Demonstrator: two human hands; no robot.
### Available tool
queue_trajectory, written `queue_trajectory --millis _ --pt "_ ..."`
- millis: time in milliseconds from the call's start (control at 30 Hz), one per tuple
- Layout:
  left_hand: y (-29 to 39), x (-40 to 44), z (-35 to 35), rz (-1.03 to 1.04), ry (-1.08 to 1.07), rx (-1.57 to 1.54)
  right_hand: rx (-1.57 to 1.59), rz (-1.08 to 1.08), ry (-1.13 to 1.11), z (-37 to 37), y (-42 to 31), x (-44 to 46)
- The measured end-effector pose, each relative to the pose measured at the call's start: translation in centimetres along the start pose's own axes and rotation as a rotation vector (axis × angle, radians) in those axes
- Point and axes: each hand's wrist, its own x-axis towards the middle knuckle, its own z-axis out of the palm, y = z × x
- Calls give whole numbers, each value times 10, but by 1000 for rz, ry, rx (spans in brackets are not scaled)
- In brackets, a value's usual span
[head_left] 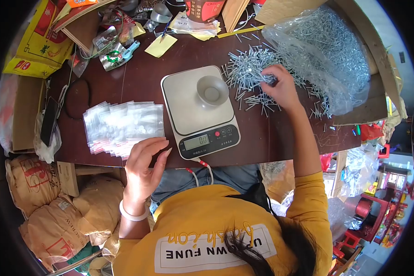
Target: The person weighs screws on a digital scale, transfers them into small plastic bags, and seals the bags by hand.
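Note:
On the dark table a white digital scale [193,110] carries a small metal bowl [212,91] that looks empty; its display shows zeros. My right hand [281,88] is at the loose pile of screws [248,69], fingers curled round some of them. My left hand [145,168] is over the table's front edge, fingers apart and holding nothing, just below a spread of small clear zip bags [119,126] with red edges. The bags lie left of the scale. A large clear plastic bag of screws [331,55] spreads behind and right of my right hand.
A cardboard box [372,108] surrounds the big bag at the right. Yellow notes [161,45], a red cup [203,10] and small packets line the back. A phone [49,119] and black cord are at the left. Brown sacks [55,225] sit below the table.

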Motion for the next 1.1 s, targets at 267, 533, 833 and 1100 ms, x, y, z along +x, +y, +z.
queue_trajectory --millis 267,533,833,1100 --pt "-6 -4 -1 -28 31 -11 442 382 -107 -33 10 16" --pt "-8 -5 -1 -35 34 -18 445 242 -349 -50 -79 40" --pt "-7 -7 -3 -66 21 -7 150 -181 -474 21 -135 48" --pt "-27 -9 -18 -48 -55 156 303 74 -354 -10 -80 40"
